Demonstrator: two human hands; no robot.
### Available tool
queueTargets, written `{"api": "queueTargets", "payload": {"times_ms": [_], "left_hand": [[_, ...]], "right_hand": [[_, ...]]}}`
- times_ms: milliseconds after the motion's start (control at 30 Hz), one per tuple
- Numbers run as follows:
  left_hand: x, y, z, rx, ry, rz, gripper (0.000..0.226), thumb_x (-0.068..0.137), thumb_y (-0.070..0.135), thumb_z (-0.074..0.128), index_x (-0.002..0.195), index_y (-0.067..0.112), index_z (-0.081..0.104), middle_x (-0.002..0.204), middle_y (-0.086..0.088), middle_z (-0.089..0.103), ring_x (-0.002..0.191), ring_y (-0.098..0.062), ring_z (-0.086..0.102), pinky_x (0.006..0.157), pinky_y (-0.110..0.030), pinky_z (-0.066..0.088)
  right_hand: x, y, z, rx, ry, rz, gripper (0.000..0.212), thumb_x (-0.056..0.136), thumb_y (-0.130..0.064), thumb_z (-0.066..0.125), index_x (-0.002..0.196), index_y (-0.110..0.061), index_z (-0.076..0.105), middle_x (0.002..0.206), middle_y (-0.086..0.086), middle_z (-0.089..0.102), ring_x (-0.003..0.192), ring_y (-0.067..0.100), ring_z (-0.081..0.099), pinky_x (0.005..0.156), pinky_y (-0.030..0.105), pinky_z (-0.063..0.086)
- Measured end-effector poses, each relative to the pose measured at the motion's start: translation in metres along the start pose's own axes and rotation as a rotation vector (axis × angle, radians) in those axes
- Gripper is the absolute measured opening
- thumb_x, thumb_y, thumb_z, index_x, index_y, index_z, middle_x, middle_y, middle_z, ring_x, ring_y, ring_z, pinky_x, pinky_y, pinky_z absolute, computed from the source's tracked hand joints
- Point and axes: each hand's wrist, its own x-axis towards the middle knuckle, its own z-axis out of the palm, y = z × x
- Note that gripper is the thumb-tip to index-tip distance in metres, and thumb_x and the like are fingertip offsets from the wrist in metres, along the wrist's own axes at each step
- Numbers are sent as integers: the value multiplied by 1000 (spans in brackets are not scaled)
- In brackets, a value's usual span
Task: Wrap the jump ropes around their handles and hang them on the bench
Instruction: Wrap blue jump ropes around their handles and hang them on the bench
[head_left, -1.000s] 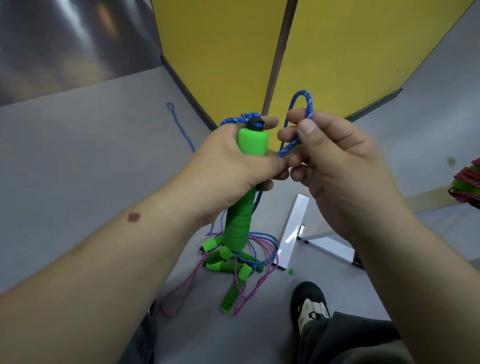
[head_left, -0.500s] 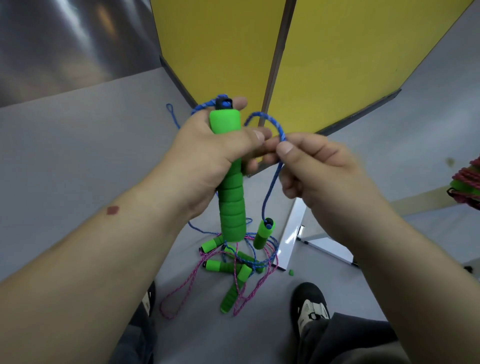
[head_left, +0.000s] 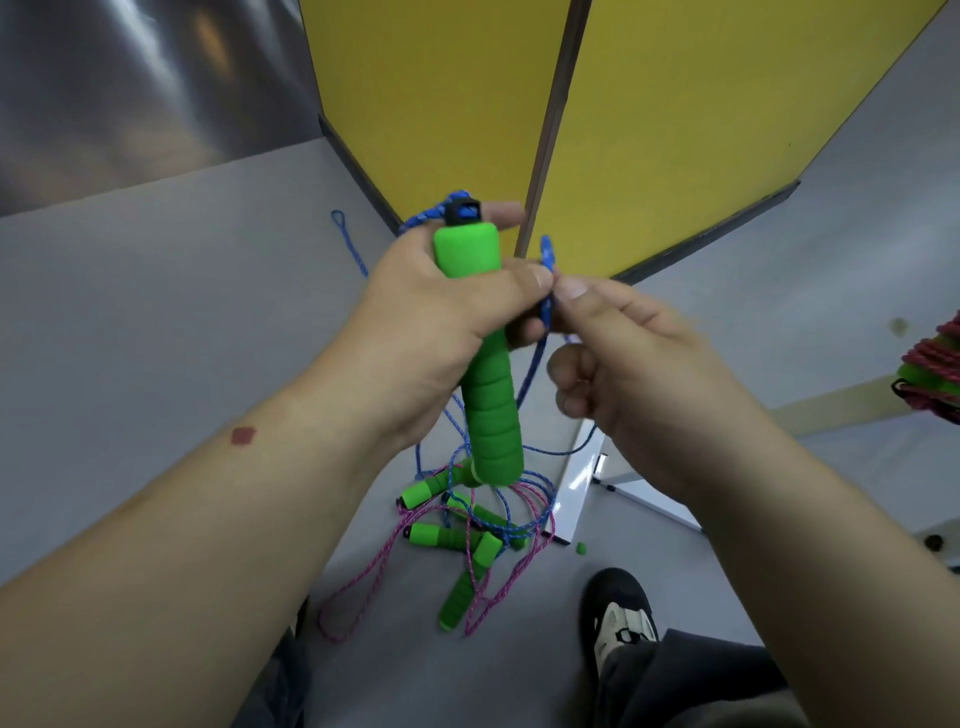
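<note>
My left hand (head_left: 441, 317) grips a green foam jump-rope handle (head_left: 491, 415) upright, black cap on top, with blue rope running over its top. My right hand (head_left: 634, 364) pinches the blue rope (head_left: 545, 301) right beside the handle, thumb against my left fingertips. The rope trails down to the floor. Below lies a tangled pile of jump ropes (head_left: 467, 535): several green handles with pink and blue cords. At the right edge a wrapped pink rope bundle (head_left: 932, 371) hangs on a pale bench edge (head_left: 841, 410).
Yellow folding panels (head_left: 675, 130) stand ahead on a grey floor. A white board (head_left: 584, 483) lies next to the pile. A small green bit (head_left: 581, 547) lies on the floor. My shoe (head_left: 621, 618) is at bottom right.
The rope loop in my right hand has shrunk and come down against the handle. The dangling second handle seen half a second ago has dropped out of sight toward the pile.
</note>
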Motion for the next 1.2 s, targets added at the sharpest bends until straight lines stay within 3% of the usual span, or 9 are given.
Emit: {"api": "queueTargets", "payload": {"times_ms": [100,167,333,467,633,800,900,1033,1200], "left_hand": [[4,7,-8,-77,87,-4,38,94,1,70,128,13,58,80,-9,75,73,-25,66,56,-28,55],[6,8,-14,-49,127,6,40,93,2,71,130,13,58,85,-8,76,80,-25,70,56,-27,54],[0,0,-11,193,-37,-78,49,89,-1,73,131,18,59,91,-3,78,80,-13,73,55,-24,53],[-5,-13,1,398,-146,-49,38,82,12,73,119,21,68,91,-22,73,80,-37,72,64,-41,57],[-3,-3,4,132,-20,-47,38,93,-2,70,127,11,61,72,-2,72,60,-15,66,57,-26,54],[1,12,-1,-136,83,-115,31,93,0,69,120,13,63,83,-4,77,76,-18,77,53,-21,55],[1,16,-5,-157,113,-123,31,94,1,68,122,13,63,83,-2,78,80,-17,79,51,-19,54],[0,16,-5,-131,104,-134,33,92,2,70,123,12,63,83,-2,78,78,-16,78,51,-20,54],[3,10,-9,9,104,-114,37,93,10,74,127,12,59,87,-5,73,71,-18,70,52,-23,51]], "right_hand": [[-2,4,0,-198,-138,61,18,98,-28,59,95,-21,76,88,-2,72,61,11,50,54,26,43],[-3,3,1,-280,-117,16,17,101,-20,58,96,-18,75,83,-3,72,61,12,50,55,26,43],[-1,-7,0,-60,25,-154,19,103,-13,54,99,-15,72,83,3,69,56,14,48,51,24,41],[0,-13,-2,68,71,-156,16,102,-15,54,103,-15,70,84,0,68,52,12,48,50,23,41],[1,-6,-5,40,60,-90,13,98,-21,60,98,-21,73,81,-2,70,55,13,45,51,26,36],[-1,2,-5,-212,-196,51,18,89,-34,62,92,-24,76,97,13,71,62,13,50,57,28,42],[-2,2,-4,-306,-206,-24,16,89,-29,64,91,-17,74,85,15,65,63,10,49,58,27,42],[-3,1,-3,-289,-194,-40,10,94,-24,67,87,-20,73,68,-6,59,62,10,47,56,24,41],[3,2,-2,-121,14,-97,19,92,-31,54,81,-23,67,69,11,56,54,17,48,54,29,41]]}}
